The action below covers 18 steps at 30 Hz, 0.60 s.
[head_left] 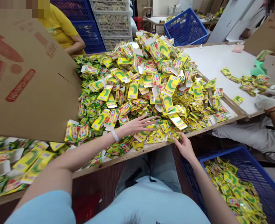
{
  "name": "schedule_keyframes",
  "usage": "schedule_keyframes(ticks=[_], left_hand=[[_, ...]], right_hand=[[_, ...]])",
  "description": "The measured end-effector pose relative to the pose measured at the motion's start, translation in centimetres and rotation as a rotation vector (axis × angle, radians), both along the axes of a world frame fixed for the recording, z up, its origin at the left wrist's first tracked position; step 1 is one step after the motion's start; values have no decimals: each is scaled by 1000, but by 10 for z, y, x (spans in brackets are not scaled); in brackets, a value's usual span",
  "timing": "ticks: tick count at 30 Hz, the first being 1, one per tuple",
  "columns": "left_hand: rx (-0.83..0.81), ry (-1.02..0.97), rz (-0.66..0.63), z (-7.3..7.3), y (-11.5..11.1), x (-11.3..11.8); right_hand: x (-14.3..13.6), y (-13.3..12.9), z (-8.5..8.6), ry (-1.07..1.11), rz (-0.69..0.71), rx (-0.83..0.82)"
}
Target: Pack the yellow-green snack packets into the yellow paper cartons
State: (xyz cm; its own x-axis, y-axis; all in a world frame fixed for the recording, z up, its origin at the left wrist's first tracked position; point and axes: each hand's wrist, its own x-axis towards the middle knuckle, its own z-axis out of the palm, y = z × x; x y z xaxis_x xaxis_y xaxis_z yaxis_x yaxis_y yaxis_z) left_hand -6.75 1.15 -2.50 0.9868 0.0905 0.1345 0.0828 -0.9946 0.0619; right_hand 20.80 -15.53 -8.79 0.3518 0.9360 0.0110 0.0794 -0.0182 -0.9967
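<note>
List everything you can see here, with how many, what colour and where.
Cardboard boxes: two, brown, left and far right
Small cartons: many, yellow, on the heap
Loose packets: many, green and yellow, heaped
Worktop: white, wood-edged, middle
Blue basket: one, holding packets, lower right
Tilted crate: one, blue, behind worktop
Stacked crates: several, blue and white, back left
Stool: one, red, back
Co-workers: at least two, yellow shirt far left, gloved hands right
Left hand: one, bare, spread over heap
Right hand: one, bare, pinching green packet near edge
</note>
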Motion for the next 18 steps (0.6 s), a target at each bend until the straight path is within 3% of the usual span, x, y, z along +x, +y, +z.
schedule_keyframes(ticks=[2,4,7,9,11,14,18], left_hand=[[-34,103,-159,-2,16,-1],[-140,110,-227,-4,20,0],[-433,-119,-53,-2,-3,2],[-734,-337,169,-2,-34,7],[-1067,-454,283,-3,-69,16],[-1357,-471,319,-2,-110,27],[-1481,-413,326,2,-130,31]], right_hand=[[-1,-1,-3,11,-16,-4],[-5,-3,-3,43,-29,2],[-10,-7,10,84,-33,16],[-14,-10,30,119,7,63],[-21,-10,56,130,78,172],[-35,-6,95,-43,206,368],[-45,-2,126,-501,485,378]])
